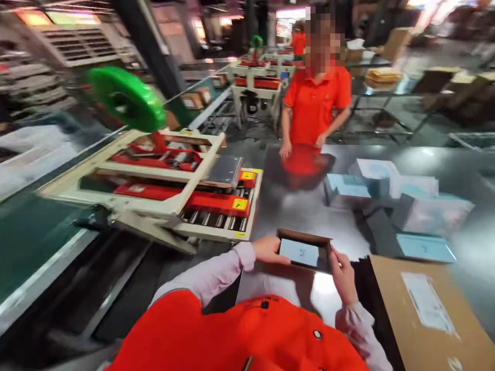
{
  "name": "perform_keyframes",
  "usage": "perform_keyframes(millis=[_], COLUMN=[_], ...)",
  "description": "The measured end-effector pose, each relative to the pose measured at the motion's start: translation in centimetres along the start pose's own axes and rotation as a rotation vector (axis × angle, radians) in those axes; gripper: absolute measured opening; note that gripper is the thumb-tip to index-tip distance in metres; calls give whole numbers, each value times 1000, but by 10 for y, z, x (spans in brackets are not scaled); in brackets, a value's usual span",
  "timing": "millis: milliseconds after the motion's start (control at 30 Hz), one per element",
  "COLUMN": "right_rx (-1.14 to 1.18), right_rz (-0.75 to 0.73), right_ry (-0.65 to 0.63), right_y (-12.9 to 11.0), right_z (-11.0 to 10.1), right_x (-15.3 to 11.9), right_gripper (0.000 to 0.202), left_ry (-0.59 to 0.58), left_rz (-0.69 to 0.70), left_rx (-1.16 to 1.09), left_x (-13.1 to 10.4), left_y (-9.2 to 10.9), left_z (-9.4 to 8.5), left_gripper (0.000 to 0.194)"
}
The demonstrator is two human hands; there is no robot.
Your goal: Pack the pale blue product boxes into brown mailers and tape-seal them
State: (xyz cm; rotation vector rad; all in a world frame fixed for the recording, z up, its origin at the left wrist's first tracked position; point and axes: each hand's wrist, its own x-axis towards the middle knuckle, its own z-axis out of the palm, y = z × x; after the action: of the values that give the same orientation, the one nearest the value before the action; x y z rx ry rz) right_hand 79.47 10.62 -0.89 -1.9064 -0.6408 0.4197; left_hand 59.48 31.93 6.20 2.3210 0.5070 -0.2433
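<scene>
Between my hands is a small open cardboard box (pixel 324 262), just above or on the metal table's near edge; which one I cannot tell. A pale blue box (pixel 299 252) with dark marks on its top lies inside it. My left hand (pixel 269 250) grips the cardboard box at its left end, the thumb along the near side and reaching over the rim. My right hand (pixel 344 273) is closed on the right end, with its fingers bent against the wall. The underside of the box and some fingertips are hidden.
Left stands a carton-sealing machine (pixel 174 190) with rollers and a green tape roll (pixel 126 98). Several pale blue boxes (pixel 348 186) lie on the metal table (pixel 266 206). A large carton (pixel 425 309) is at my right. A person in orange (pixel 319 103) stands across the table.
</scene>
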Motion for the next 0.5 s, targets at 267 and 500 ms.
perform_keyframes(millis=[267,500], right_rx=[-283,-377], right_rz=[-18,-14], right_ry=[-651,-95], right_y=[-16,26], right_z=[6,30], right_x=[87,69], right_gripper=[62,99], left_ry=[-279,530], left_rz=[-18,57], left_rx=[294,461], left_x=[84,50], left_y=[17,1], left_z=[11,30], left_gripper=[52,93])
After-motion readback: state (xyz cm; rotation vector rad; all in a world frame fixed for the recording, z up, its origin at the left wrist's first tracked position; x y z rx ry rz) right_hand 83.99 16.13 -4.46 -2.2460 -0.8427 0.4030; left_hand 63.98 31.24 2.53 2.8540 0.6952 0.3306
